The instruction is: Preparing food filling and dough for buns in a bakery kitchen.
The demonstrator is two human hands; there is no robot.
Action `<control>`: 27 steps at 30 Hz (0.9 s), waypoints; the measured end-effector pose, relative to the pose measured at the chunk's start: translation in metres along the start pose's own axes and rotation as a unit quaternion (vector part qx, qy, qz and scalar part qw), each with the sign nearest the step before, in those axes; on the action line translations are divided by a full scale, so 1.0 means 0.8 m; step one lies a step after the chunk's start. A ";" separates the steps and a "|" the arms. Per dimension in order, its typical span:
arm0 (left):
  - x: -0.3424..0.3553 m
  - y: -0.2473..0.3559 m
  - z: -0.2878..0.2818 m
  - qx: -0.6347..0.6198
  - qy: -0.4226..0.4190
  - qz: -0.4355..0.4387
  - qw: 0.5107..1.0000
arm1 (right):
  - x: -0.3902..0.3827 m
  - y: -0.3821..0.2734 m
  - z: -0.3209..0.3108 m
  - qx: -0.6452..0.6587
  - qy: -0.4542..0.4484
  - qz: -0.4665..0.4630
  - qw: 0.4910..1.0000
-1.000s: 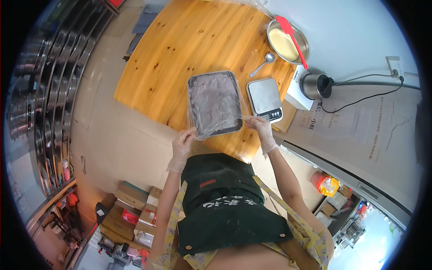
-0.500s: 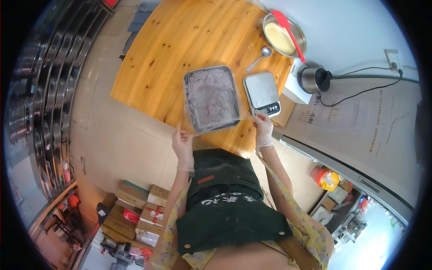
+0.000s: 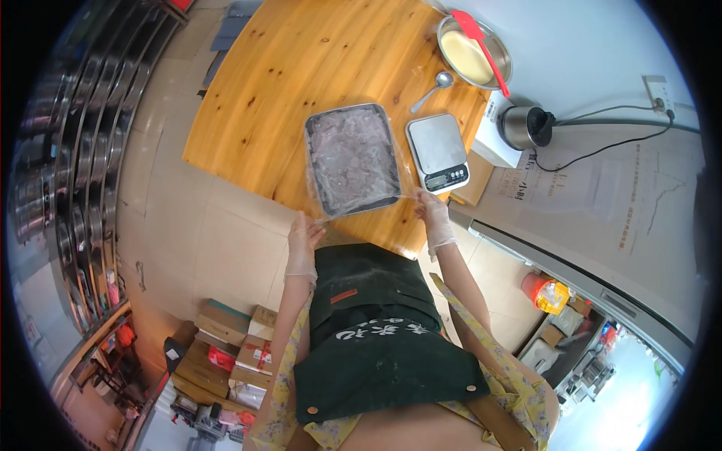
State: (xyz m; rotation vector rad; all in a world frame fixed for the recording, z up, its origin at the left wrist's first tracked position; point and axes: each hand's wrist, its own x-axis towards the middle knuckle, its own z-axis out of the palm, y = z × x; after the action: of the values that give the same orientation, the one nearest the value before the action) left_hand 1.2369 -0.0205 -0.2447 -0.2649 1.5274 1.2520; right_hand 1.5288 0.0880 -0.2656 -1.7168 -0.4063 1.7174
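Note:
A rectangular metal baking tray point(image 3: 329, 197) holding a greyish-purple mass sits near the front of the wooden table point(image 3: 263, 98). Clear plastic wrap point(image 3: 353, 161) lies over it, its near edge stretched between my hands. At the tray's near left corner, my left hand point(image 3: 304, 239) pinches one corner of the wrap. My right hand point(image 3: 434, 214) grips the other corner, just below the kitchen scale point(image 3: 438, 148). Both hands wear thin see-through gloves.
Beyond the scale lie a metal spoon point(image 3: 432, 92) and a steel bowl point(image 3: 508, 66) of pale yellow batter, with a red spatula point(image 3: 481, 46) across it. A steel appliance point(image 3: 521, 128) with a cord stands by the wall. Cardboard boxes point(image 3: 226, 323) are stacked on the floor at lower left.
The wrap's near edge is pulled lower and lies flatter over the tray. My right hand has shifted slightly left; my left hand has turned a little, still at the wrap's corner.

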 end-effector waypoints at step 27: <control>0.000 -0.014 0.029 0.069 -0.009 0.004 0.998 | -0.018 0.001 0.056 -0.008 0.007 0.158 0.987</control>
State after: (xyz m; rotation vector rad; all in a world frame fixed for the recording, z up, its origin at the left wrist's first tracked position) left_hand 1.2585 -0.0069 -0.2473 -0.1567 1.5921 1.1470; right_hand 1.4838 0.0890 -0.2515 -1.8828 -0.1452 1.9242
